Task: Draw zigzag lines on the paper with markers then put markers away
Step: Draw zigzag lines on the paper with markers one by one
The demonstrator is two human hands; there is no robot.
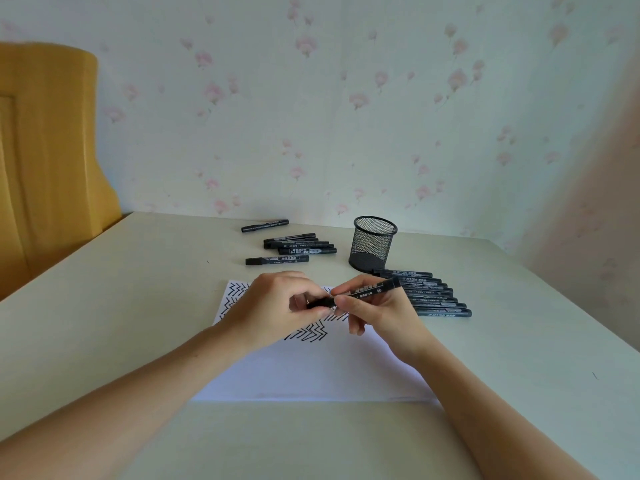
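A room in a home: pink-flowered wallpaper (346,98) fills the upper frame, a yellow wooden door (45,161) stands at left, behind a plain pale bench (104,323).

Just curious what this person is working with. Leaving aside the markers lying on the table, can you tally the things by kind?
Paper: 1
Mesh cup: 1
Marker, held by left hand and right hand: 1
Total: 3

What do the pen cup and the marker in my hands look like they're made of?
The pen cup looks like black metal wire mesh: see-through lattice walls, solid rim and base. The marker, gripped by the left hand and right hand, looks like matte black plastic with pale printed lettering; whether that print is a stuck-on label is unclear.
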